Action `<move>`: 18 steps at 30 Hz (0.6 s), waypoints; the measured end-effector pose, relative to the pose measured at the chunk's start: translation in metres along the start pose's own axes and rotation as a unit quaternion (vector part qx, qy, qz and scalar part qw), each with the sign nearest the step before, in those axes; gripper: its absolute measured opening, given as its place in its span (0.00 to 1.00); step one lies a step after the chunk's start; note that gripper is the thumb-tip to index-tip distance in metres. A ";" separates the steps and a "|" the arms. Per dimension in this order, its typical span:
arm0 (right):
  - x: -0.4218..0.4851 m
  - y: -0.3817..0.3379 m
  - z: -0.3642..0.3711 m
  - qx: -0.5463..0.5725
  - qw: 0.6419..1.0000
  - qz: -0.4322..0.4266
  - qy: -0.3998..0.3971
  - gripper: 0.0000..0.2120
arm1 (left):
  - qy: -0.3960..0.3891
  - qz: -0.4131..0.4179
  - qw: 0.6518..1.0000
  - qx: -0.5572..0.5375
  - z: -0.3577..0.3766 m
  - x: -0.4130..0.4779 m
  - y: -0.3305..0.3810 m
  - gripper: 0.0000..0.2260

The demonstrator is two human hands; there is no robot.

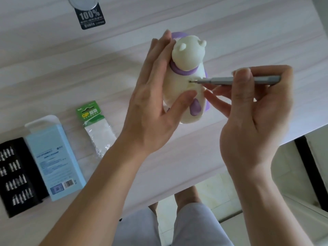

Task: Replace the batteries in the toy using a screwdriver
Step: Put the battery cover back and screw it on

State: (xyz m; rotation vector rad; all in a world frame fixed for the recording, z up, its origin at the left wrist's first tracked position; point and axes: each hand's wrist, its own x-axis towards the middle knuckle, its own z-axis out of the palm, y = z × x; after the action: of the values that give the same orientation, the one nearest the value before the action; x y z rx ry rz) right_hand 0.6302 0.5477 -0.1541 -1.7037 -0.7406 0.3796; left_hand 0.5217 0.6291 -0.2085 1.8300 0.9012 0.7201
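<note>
**Screwdriver tip on the toy's screw, both hands engaged**

Right hand (252,110): fingers curled round the grey screwdriver (239,80), thumb on top of the shaft, pinching it pen-style. My read is that this grip allows fine twisting with little side load. The driver lies roughly level, tip pointing left into a small recessed screw (190,81) on the toy's back, just under the purple collar.

Left hand (156,96): grips the toy (186,77) as a clamp, with long fingers flat along its far side and thumb pressed on the near side. Likely it is there to react the driver's push and stop the body rotating.

The toy sits between the two hands, head away from the person, touching the left hand. The right hand reaches it mainly through the driver, though one fingertip lies close to the body. Can't tell whether its base rests on the desk (53,68) or hangs just above.

Staged left, well apart from the hands: green battery pack (95,125), blue box (53,157) and black bit tray (16,176). A black tag (90,16) lies at the far edge.

Cover not off yet, so this looks like an early step.
</note>
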 end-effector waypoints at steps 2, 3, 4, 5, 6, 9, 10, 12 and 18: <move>0.000 0.000 0.000 0.003 1.000 -0.004 0.003 0.06 | 0.000 0.002 1.000 0.001 0.000 0.000 0.000 0.32; 0.000 0.000 0.001 0.007 1.000 -0.004 0.005 0.06 | 0.000 0.002 1.000 -0.001 0.000 0.000 0.000 0.32; 0.000 -0.001 0.001 0.008 1.000 -0.005 0.007 0.06 | 0.000 0.003 1.000 -0.003 0.000 0.000 0.000 0.32; 0.000 -0.001 0.001 0.006 1.000 -0.007 0.007 0.05 | 0.000 0.004 1.000 -0.004 0.000 0.001 0.000 0.32; 0.000 -0.001 0.001 0.004 1.000 -0.010 0.007 0.05 | -0.001 0.005 1.000 -0.004 0.001 0.001 0.000 0.32; 0.000 -0.001 0.001 -0.004 1.000 -0.023 0.000 0.06 | -0.001 0.008 1.000 -0.006 0.001 0.001 0.000 0.32; 0.000 0.000 0.001 -0.010 1.000 -0.029 -0.003 0.06 | -0.001 0.006 1.000 -0.007 0.001 0.001 -0.001 0.32; -0.001 0.000 0.002 -0.022 0.999 -0.040 -0.006 0.07 | -0.001 0.002 1.000 -0.009 0.000 0.001 -0.001 0.32; -0.003 0.001 0.003 -0.026 0.999 -0.048 -0.005 0.07 | -0.001 -0.001 1.000 -0.012 -0.001 0.001 -0.002 0.32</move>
State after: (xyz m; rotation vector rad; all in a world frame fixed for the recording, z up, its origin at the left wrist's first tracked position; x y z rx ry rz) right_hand 0.6268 0.5478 -0.1561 -1.7088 -0.8428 0.3062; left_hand 0.5207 0.6307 -0.2094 1.8092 0.8891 0.7246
